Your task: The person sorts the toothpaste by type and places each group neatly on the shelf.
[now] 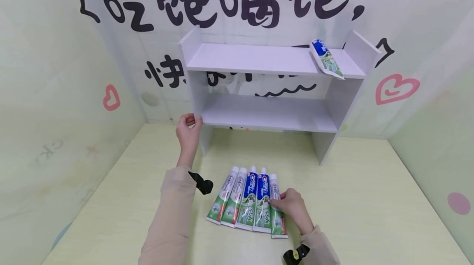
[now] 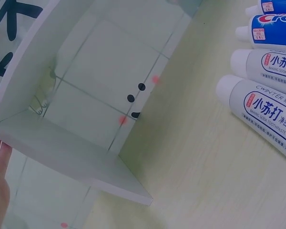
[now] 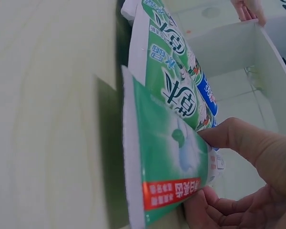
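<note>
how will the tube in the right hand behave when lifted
Likely soft: the tube narrows to a thin, flat end. That flat end should also resist rolling. Its shiny surface may slip a little in the right hand.

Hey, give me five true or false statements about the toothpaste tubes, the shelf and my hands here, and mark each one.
1. The right hand pinches the rightmost tube of the row. True.
2. The left hand holds the left side panel of the shelf unit. True.
3. Seven tubes lie in the row. False: five lie there, on the table.
4. A tube lies on the lower board. False: the only tube seen on the unit is on the top board, near its right end.
5. The caps in the row point toward the shelf unit. True.
</note>
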Demonstrator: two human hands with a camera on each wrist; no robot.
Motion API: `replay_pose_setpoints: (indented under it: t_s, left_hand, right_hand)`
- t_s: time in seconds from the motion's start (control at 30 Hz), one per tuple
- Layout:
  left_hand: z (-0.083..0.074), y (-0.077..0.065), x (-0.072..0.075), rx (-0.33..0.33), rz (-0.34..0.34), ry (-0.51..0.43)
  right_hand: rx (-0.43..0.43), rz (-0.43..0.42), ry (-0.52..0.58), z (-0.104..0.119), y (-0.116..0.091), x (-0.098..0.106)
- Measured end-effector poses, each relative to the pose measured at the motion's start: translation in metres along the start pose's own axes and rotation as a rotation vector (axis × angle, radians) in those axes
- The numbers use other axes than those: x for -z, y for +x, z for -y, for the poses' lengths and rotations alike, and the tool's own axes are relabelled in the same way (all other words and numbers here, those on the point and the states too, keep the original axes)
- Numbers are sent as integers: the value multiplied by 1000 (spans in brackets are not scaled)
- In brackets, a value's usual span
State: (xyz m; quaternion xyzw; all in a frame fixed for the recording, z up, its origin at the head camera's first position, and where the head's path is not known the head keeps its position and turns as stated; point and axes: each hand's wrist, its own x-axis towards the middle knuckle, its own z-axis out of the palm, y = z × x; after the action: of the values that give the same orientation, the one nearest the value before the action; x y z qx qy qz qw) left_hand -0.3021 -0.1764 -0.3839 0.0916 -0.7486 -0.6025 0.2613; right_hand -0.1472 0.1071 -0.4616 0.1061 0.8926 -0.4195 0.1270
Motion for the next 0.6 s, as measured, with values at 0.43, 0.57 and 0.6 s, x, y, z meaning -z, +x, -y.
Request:
replay_pose_setpoints:
  t_s: [0.43, 0.57, 0.6]
  left_hand:
    - [2, 0, 1, -16, -13, 9]
    - [2, 0, 1, -11, -8, 9]
    - [2, 1, 1, -8, -8, 11]
  right_hand:
    - [18, -75, 23, -4, 4, -4]
    - [12, -80, 66, -4, 5, 0]
    - [10, -81, 76, -3, 5, 2]
